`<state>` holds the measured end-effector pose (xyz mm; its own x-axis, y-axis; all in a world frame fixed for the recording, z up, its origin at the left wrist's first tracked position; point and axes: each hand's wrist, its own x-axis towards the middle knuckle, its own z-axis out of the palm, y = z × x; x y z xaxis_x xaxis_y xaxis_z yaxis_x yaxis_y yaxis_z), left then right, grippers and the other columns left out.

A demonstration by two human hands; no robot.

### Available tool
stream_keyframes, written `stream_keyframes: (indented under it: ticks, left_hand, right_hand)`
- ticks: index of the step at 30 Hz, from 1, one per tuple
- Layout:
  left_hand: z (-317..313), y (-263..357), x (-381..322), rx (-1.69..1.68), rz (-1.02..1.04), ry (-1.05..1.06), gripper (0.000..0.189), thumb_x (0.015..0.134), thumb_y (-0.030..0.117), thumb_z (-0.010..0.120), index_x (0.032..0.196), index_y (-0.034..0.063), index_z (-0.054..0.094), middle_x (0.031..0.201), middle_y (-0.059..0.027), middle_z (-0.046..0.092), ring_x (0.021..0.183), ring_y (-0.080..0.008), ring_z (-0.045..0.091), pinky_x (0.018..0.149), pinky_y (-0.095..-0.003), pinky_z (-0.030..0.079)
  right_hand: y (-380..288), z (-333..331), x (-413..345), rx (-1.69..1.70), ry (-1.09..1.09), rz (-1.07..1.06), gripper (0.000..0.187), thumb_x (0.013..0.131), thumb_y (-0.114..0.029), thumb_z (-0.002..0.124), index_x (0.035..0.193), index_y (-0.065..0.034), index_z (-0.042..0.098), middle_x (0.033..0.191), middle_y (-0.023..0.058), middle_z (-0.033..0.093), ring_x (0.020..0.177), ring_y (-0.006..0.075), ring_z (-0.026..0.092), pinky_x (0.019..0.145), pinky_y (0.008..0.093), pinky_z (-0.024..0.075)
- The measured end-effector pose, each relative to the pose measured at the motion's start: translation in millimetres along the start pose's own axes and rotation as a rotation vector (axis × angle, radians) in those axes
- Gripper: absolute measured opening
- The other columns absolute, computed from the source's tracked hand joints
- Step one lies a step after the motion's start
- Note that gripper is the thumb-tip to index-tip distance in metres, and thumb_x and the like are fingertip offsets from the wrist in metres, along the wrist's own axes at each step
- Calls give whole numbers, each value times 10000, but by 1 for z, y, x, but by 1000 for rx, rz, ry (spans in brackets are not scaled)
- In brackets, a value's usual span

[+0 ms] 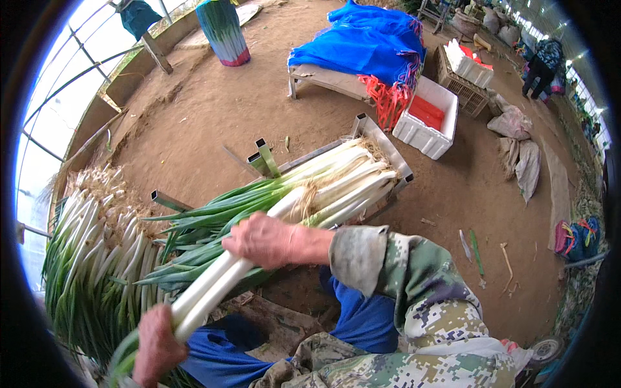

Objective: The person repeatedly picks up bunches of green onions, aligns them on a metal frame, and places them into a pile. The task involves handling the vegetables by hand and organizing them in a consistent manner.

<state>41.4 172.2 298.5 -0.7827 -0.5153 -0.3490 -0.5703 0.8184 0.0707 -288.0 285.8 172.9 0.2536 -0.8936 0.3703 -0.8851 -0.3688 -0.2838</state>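
Long green onions with thick white stalks [208, 293] lie across both hands. My left hand [157, 342] is closed around them at the lower left, near their green leaves. Further up, my right hand [264, 240] grips the same stalks near the root end. Just beyond it, a pile of green onions [339, 182] lies in a metal frame [383, 145], roots against the end plate and leaves towards the left. A large heap of green onions [97, 257] sits on the ground at the left, roots pointing up the picture.
Upright metal posts [264, 155] stick up along the frame's far side. A low table [330, 80] carries blue mesh bags [359, 43]. Beside it stands a white foam box [427, 133]. A wrapped onion bundle [223, 34] stands further off. A person [543, 65] bends at the far right.
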Motion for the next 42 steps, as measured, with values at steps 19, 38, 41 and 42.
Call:
stream_keyframes:
  ticks: [19, 38, 41, 42]
  left_hand:
    - [160, 122, 292, -2, 303, 161, 770, 838, 579, 756, 1436, 143, 544, 1558, -277, 406, 1434, -501, 348, 1151, -629, 267]
    - [169, 145, 295, -49, 342, 223, 816, 813, 437, 807, 1408, -23, 489, 1536, -255, 429, 1463, -428, 360, 1204, -586, 267]
    - [160, 144, 297, -206, 305, 189, 666, 812, 388, 818, 1281, -11, 565, 1398, -256, 508, 1353, -428, 442, 1135, -575, 337]
    - [158, 147, 298, -219, 325, 252, 522, 794, 345, 837, 1121, 14, 599, 1210, -232, 579, 1208, -416, 514, 1045, -548, 398]
  right_hand:
    - [274, 60, -271, -81, -156, 783, 1243, 572, -886, 742, 1501, -105, 479, 1564, 185, 409, 1508, 391, 268, 1266, 545, 130]
    - [182, 87, -203, 66, 190, 530, 562, 940, -505, 667, 1290, -65, 675, 1422, 174, 558, 1352, 377, 482, 1149, 492, 385]
    - [182, 83, -211, 101, 95, 619, 554, 934, -495, 679, 1282, -65, 665, 1361, 168, 591, 1305, 384, 521, 1130, 502, 397]
    - [181, 82, -213, 45, 206, 540, 520, 914, -442, 728, 1276, -75, 657, 1264, 155, 620, 1220, 385, 560, 1086, 501, 432]
